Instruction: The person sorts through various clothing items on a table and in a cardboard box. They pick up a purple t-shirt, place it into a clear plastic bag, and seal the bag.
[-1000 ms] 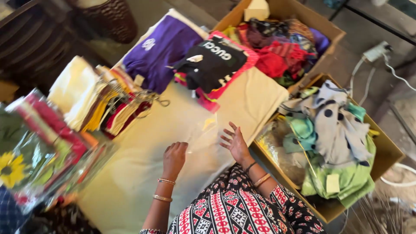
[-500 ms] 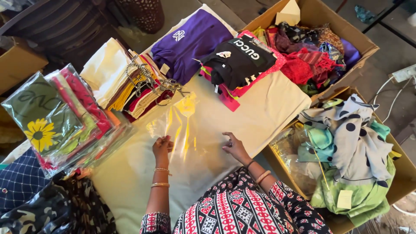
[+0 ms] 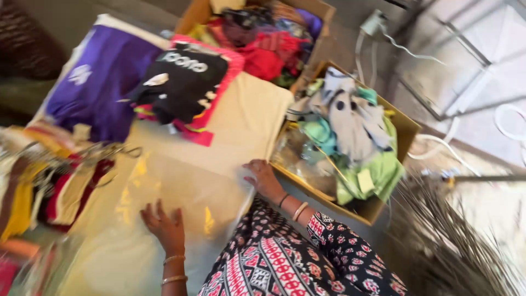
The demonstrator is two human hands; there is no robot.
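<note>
A clear plastic bag (image 3: 181, 189) lies flat on a pale yellow cloth (image 3: 249, 118) that covers the work surface. My left hand (image 3: 164, 226) presses on the bag's near edge with fingers spread. My right hand (image 3: 263, 178) rests on the bag's right edge, close to a cardboard box. Both wrists wear bangles. Whether the right fingers pinch the plastic is not clear in the blur.
A black garment (image 3: 181, 82) lies on pink and purple ones (image 3: 101, 77) at the back. Hangers with yellow and red clothes (image 3: 49, 186) sit at the left. Two cardboard boxes of mixed clothing (image 3: 350, 137) (image 3: 263, 38) stand at the right. White cables (image 3: 438, 142) run on the floor.
The view has swung right and closer. My left hand has slid toward me along the bag; my right hand has moved out to the bag's right edge by the box.
</note>
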